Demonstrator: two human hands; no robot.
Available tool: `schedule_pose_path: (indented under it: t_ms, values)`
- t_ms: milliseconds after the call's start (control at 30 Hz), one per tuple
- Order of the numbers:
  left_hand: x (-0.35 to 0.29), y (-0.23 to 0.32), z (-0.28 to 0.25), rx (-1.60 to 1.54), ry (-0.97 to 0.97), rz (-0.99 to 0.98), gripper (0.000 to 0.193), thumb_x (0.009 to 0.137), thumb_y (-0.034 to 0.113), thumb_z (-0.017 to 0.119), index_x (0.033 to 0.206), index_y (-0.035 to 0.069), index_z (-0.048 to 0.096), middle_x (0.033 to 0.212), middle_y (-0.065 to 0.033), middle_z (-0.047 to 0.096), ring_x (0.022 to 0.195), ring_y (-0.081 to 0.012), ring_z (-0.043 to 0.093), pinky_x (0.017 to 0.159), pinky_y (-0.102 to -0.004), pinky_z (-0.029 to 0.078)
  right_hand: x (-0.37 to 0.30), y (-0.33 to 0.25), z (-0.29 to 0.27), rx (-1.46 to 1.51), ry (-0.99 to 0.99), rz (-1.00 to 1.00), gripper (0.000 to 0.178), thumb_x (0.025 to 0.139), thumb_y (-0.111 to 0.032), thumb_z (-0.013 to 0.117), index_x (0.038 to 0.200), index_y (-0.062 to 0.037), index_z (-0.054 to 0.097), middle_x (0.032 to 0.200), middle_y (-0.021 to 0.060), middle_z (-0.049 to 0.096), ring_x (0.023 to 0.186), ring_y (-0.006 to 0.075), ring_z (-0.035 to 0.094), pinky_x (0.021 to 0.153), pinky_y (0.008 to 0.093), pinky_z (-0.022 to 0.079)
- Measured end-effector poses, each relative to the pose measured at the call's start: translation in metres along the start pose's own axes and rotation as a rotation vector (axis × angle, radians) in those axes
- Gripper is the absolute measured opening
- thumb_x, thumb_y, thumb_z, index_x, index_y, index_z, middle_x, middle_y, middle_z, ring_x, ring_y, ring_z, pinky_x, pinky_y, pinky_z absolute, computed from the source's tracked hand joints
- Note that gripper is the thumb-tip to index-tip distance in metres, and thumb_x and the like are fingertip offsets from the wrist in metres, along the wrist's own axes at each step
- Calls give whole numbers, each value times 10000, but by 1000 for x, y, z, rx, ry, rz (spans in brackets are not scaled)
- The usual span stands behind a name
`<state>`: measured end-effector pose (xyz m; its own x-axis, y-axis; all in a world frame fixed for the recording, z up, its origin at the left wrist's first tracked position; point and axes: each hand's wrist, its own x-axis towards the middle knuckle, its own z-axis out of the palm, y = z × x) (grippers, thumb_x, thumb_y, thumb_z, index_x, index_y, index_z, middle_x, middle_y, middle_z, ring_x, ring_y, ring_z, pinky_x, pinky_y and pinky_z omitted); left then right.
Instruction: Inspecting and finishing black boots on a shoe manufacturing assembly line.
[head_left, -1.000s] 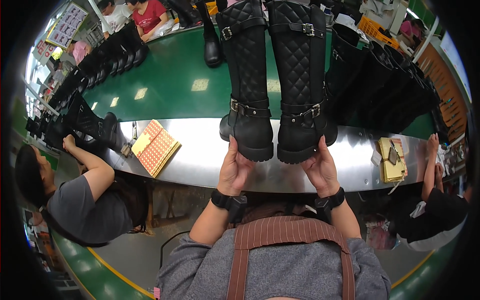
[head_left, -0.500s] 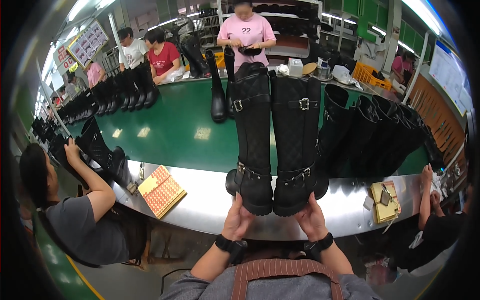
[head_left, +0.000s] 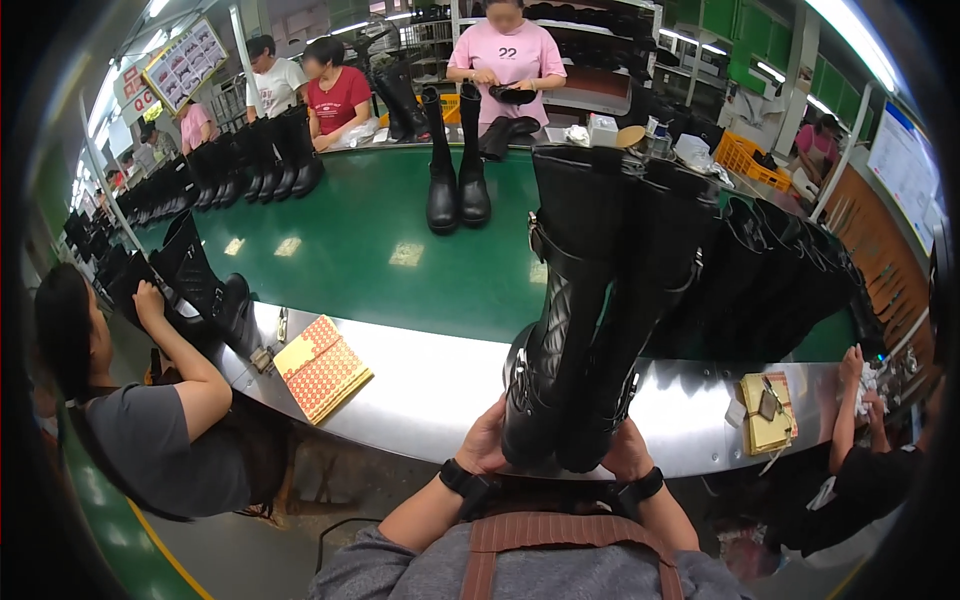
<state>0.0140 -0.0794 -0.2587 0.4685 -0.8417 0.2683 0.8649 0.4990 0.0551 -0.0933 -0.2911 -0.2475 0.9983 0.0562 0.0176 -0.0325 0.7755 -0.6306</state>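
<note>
In front of me is a pair of tall black boots, tilted with their tops away to the right. My left hand (head_left: 485, 437) is closed around the foot of the left boot (head_left: 562, 285), which has a quilted shaft and buckled straps. The right boot (head_left: 640, 290) is in my right hand (head_left: 628, 452), gripped low at its foot, with fingers partly hidden behind it. Both boots are close together above the near metal edge (head_left: 430, 375) of the workbench.
Several black boots (head_left: 770, 280) stand to the right on the green surface (head_left: 380, 255). Another pair (head_left: 458, 185) stands across from me. Yellow patterned pads (head_left: 322, 370) lie at left, more (head_left: 768, 412) at right. Co-workers sit at both sides; a person in pink (head_left: 508, 55) works opposite.
The boots in my hands have turned and tilted, their tops swinging right and their feet coming closer to me. The pair across the surface now shows fully. Both hands keep their hold.
</note>
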Motion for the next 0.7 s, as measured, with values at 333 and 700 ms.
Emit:
schedule_pose_path:
  t_ms: [333,700]
  values:
    - [-4,9,20,429,343,245,579,1014,405,443,1463,66,309,1457,-122,440,1341,-262,432,1133,-440,325,-5,-14,20,89,78,-122,519,1003,-391,472,1410,-75,416,1413,104,498,1289,263,491,1072,430,407]
    - [-7,15,42,449,430,425,574,983,344,545,1456,135,296,1469,-70,415,1329,-243,446,1090,-444,382,6,-16,53,109,267,-141,455,977,-381,549,1334,-106,486,1298,89,582,1165,252,586,947,404,525]
